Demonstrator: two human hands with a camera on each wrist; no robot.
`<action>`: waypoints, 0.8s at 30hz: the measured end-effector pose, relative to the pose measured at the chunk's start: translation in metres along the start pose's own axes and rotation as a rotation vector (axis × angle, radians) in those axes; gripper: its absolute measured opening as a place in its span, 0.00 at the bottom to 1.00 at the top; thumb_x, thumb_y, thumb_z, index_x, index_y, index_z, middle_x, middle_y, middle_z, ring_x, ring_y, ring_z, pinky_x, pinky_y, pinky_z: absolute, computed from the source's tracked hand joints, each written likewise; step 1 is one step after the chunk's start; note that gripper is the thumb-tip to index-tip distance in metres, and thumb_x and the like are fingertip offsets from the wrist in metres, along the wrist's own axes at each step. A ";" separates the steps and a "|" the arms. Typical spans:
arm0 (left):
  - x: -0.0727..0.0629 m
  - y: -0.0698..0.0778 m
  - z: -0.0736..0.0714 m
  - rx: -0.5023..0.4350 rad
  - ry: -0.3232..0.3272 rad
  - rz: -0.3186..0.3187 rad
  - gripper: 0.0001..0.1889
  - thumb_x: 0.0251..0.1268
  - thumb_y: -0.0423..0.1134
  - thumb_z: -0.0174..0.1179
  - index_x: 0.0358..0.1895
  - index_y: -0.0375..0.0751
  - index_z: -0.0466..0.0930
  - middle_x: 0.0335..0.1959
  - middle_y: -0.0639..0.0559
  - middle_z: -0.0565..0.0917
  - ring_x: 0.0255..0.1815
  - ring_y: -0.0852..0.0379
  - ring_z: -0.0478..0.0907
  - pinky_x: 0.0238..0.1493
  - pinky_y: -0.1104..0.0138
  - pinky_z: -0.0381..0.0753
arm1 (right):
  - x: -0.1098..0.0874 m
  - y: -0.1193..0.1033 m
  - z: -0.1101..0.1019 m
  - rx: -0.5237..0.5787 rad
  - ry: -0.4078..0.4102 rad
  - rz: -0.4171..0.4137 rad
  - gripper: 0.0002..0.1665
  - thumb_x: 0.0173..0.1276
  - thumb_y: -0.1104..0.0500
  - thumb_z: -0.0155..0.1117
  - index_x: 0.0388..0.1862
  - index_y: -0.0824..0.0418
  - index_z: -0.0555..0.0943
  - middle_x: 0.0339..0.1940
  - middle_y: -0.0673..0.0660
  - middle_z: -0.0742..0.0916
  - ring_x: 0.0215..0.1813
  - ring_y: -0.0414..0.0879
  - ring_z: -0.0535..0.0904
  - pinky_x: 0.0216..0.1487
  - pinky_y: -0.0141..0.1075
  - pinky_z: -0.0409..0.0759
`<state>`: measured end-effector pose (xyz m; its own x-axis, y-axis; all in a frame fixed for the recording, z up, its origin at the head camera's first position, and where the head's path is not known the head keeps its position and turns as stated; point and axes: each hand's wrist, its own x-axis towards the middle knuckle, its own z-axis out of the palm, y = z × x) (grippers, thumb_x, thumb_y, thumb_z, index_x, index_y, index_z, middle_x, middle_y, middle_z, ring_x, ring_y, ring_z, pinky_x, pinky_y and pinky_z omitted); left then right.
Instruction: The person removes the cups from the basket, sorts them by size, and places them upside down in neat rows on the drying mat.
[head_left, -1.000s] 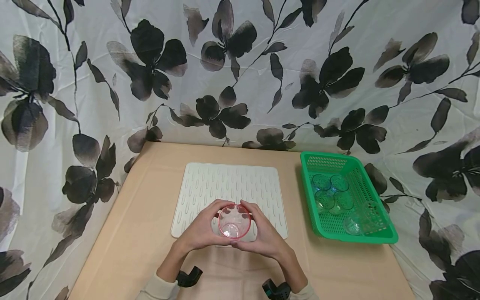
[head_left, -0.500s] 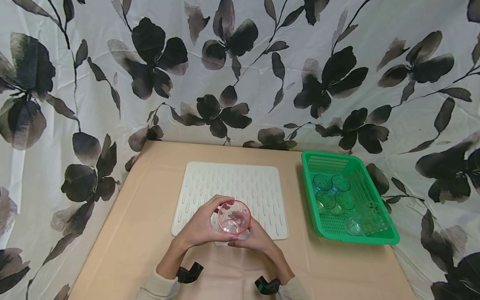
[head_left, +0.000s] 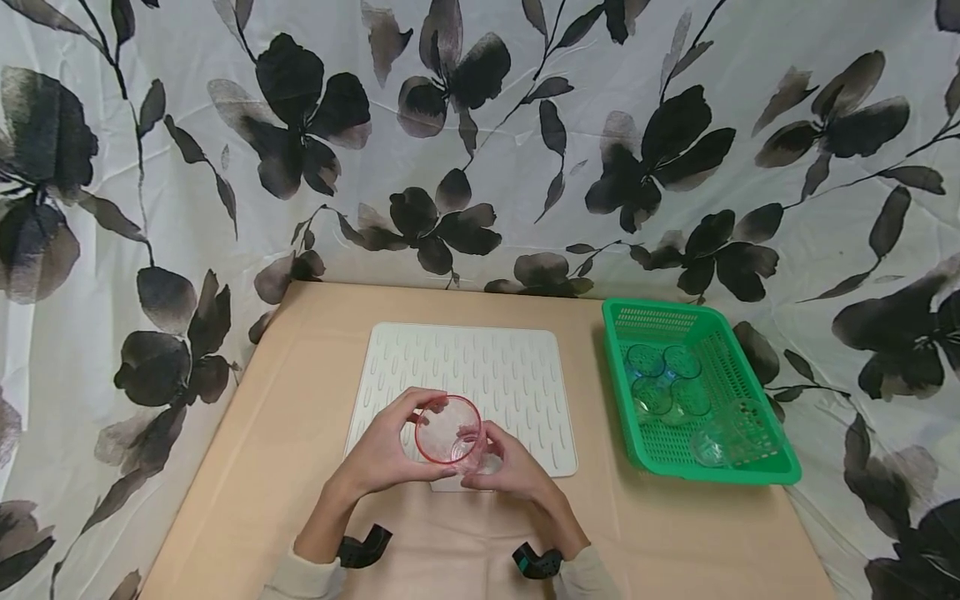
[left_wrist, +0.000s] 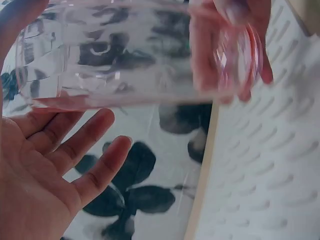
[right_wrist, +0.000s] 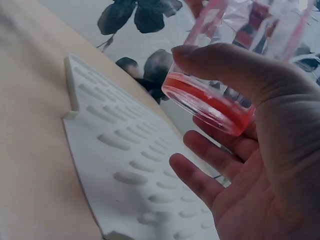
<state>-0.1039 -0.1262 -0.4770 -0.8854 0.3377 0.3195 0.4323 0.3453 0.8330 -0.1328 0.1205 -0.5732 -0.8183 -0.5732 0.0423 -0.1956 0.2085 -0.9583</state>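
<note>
A clear pink-tinted drinking glass point(head_left: 448, 429) with a red rim is held between both hands above a white ridged drying mat point(head_left: 495, 358). My left hand point(head_left: 390, 442) grips it near the rim, thumb on one side and fingers on the other. Lower down, my right hand point(head_left: 513, 467) pinches the glass near its base. In the right wrist view the thumb lies across the side of the glass point(right_wrist: 215, 100), just above its thick reddish base. The left wrist view has the glass point(left_wrist: 125, 55) lying sideways across the top, the left fingers at its rim end.
A green plastic basket point(head_left: 637, 462) stands at the right of the tan-covered table point(head_left: 262, 467). Inside are several clear glasses point(head_left: 667, 379) upright and another glass point(head_left: 735, 433) on its side. A floral curtain point(head_left: 525, 167) hangs behind the table.
The right hand has shifted from the side of the glass down toward its base. The glass has moved slightly left and tilted, its base now pointing toward the right hand.
</note>
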 end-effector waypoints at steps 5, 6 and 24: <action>-0.013 -0.008 -0.013 0.021 0.049 -0.023 0.46 0.35 0.47 0.85 0.66 0.49 0.73 0.56 0.59 0.80 0.57 0.56 0.77 0.53 0.61 0.84 | -0.001 0.001 -0.017 0.133 -0.014 -0.071 0.39 0.54 0.66 0.79 0.65 0.59 0.73 0.60 0.62 0.81 0.58 0.38 0.78 0.61 0.30 0.78; -0.017 -0.011 -0.015 0.020 0.054 -0.037 0.46 0.36 0.47 0.85 0.66 0.49 0.73 0.56 0.58 0.80 0.58 0.55 0.77 0.53 0.61 0.84 | -0.001 0.000 -0.021 0.160 -0.022 -0.096 0.40 0.55 0.67 0.78 0.66 0.62 0.72 0.61 0.63 0.80 0.58 0.39 0.78 0.60 0.29 0.78; -0.048 -0.037 0.006 0.092 0.074 -0.308 0.47 0.37 0.51 0.83 0.66 0.59 0.68 0.58 0.60 0.82 0.57 0.57 0.80 0.55 0.57 0.81 | 0.026 -0.049 -0.036 0.329 0.028 -0.327 0.42 0.59 0.63 0.76 0.68 0.75 0.66 0.60 0.53 0.79 0.60 0.42 0.76 0.62 0.31 0.80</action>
<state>-0.0766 -0.1504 -0.5260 -0.9854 0.1418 0.0939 0.1532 0.5001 0.8523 -0.1638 0.1237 -0.5153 -0.7571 -0.5445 0.3609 -0.2681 -0.2448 -0.9318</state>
